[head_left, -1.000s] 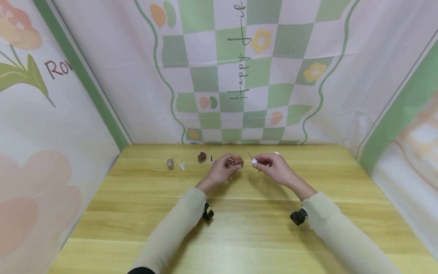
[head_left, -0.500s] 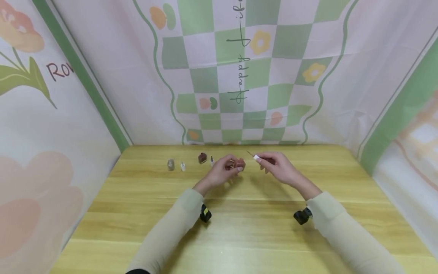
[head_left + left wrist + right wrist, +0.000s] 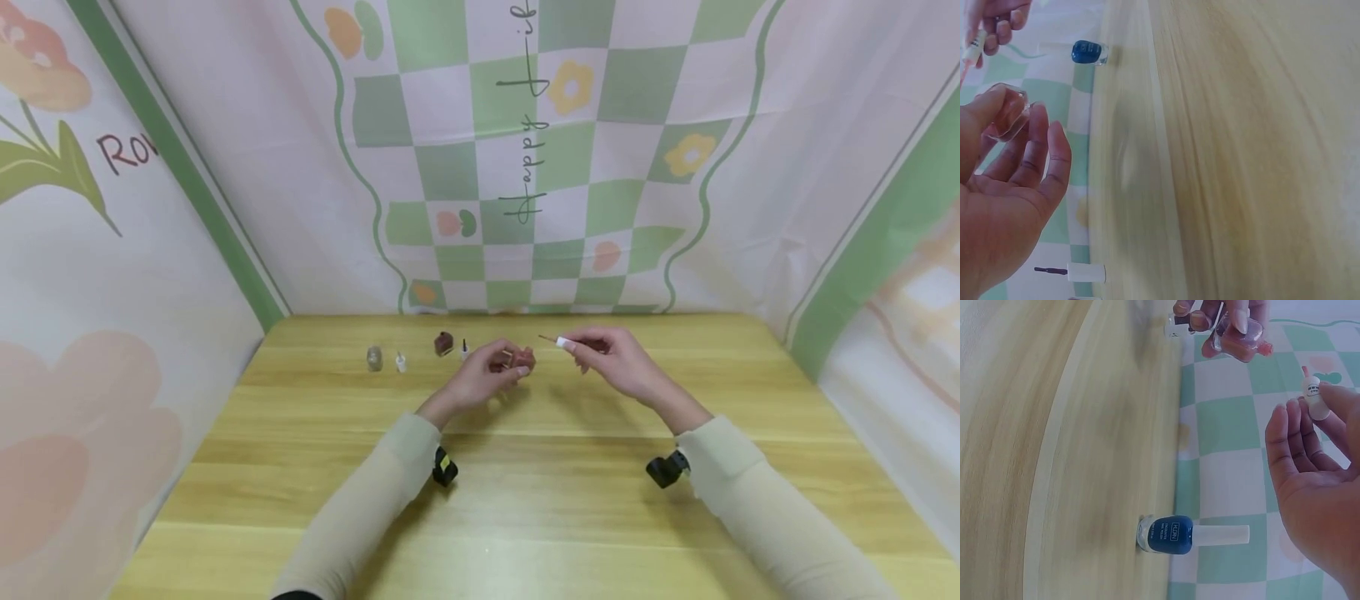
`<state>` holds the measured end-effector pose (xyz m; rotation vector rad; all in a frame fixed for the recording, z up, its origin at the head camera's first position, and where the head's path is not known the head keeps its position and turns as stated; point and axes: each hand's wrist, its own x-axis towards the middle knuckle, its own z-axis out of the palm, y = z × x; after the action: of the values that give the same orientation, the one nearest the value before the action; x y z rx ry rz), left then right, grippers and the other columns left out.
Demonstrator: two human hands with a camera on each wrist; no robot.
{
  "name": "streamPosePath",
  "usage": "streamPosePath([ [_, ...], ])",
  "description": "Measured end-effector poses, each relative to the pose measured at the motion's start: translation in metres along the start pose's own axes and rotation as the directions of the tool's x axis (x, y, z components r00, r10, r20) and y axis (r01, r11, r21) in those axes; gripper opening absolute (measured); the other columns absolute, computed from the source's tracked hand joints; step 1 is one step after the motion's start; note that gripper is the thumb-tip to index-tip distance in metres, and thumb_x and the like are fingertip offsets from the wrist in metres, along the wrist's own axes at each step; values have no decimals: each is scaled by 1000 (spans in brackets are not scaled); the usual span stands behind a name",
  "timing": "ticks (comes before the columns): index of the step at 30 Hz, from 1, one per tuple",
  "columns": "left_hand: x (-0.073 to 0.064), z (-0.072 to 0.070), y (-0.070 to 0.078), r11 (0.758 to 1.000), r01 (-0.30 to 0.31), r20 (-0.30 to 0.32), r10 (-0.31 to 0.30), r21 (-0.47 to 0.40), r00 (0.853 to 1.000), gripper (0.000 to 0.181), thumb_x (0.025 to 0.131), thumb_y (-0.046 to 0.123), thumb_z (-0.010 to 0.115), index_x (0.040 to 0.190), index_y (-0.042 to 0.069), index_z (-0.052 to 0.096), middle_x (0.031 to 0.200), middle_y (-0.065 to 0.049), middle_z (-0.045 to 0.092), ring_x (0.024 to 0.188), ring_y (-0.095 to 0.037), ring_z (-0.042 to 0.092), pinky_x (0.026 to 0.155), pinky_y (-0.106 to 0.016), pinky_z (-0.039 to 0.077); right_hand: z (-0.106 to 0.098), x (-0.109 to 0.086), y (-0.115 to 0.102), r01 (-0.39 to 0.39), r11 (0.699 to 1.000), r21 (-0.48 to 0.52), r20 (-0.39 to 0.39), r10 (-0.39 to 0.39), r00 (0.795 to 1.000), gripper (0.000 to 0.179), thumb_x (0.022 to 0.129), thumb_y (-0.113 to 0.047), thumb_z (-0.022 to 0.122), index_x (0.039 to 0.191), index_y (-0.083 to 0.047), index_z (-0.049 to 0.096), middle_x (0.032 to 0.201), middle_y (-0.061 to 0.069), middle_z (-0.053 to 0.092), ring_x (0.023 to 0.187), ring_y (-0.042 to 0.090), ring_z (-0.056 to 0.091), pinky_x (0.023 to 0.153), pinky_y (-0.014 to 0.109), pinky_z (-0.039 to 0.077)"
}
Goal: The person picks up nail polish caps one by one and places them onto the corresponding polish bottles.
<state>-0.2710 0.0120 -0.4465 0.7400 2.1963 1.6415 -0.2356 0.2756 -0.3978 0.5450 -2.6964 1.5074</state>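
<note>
My left hand holds a small clear bottle of reddish-pink nail polish, its neck uncapped and tilted towards the right in the head view. Between thumb and fingers, my right hand pinches a white nail polish brush cap. The thin brush points left towards the bottle, with a gap between them. In the right wrist view the cap and the bottle appear clearly apart. A capped blue nail polish bottle stands upright near the right hand, hidden in the head view.
Left of the left hand stand a dark brownish-red bottle and a white cap with dark brush. Farther left are a greyish bottle and another white brush cap. A patterned cloth hangs behind the wooden table.
My right hand has drawn slightly right and up from the bottle, and the brush has swung nearer to level. The left hand stays almost still with the bottle.
</note>
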Motion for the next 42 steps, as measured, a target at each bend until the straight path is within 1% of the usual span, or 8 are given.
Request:
streamPosePath([
  [7,-3,-3,-1,1000,-24,23,24,11,999,21,101,19,67,121,13,65,112,-8,69,103,-35,67,85,-43,61,-1,-1,-3,-14,999,39,-24,15,1000,28,101,-32,67,118,-11,72,91,12,67,83,35,65,66,32,57],
  [14,-4,-4,-4,998,-62,45,62,12,997,22,102,22,66,122,14,66,116,-6,70,106,-37,67,86,-43,61,-3,-2,-3,-22,998,66,-15,23,1000,28,101,-32,68,118,-10,72,92,14,66,82,31,64,67,31,56],
  [22,-6,-7,-6,995,-67,45,64,77,997,22,102,27,67,121,18,68,112,-1,70,97,-19,66,82,-34,59,-2,-3,-3,-22,997,78,2,22,1000,25,101,-27,68,119,-11,72,95,14,67,83,30,64,67,31,54],
  [25,-6,-8,-5,994,-72,50,68,81,996,22,101,27,67,121,18,68,111,-1,70,95,-17,65,80,-32,59,-2,-4,-4,-15,997,80,6,15,1000,24,102,-25,67,120,-11,72,95,13,66,83,31,64,66,31,54],
  [30,-7,-9,-5,993,-83,56,78,84,995,22,101,27,67,122,18,69,115,2,71,93,-16,63,78,-31,57,1,-4,-5,1,996,85,12,-2,1000,23,103,-21,65,121,-8,71,92,13,65,82,33,64,63,29,52],
  [33,-8,-9,-4,993,-83,57,78,81,995,22,101,27,67,122,19,69,117,4,72,94,-16,64,79,-31,57,1,-4,-4,7,996,89,19,-9,1000,23,103,-20,65,121,-7,71,91,13,65,81,31,64,62,28,51],
  [38,-10,-9,-4,992,-86,54,81,89,995,21,101,28,68,121,22,70,117,5,72,95,-17,64,80,-33,55,2,-4,-4,-4,995,101,31,1,1000,23,103,-20,65,120,-5,70,92,14,65,81,29,63,64,28,52],
  [42,-10,-9,-4,991,-91,55,86,93,995,21,101,27,67,121,21,70,117,5,72,94,-17,63,79,-32,54,2,-4,-5,-15,995,101,34,11,999,22,102,-19,66,118,-4,70,92,14,66,82,30,63,65,28,52],
])
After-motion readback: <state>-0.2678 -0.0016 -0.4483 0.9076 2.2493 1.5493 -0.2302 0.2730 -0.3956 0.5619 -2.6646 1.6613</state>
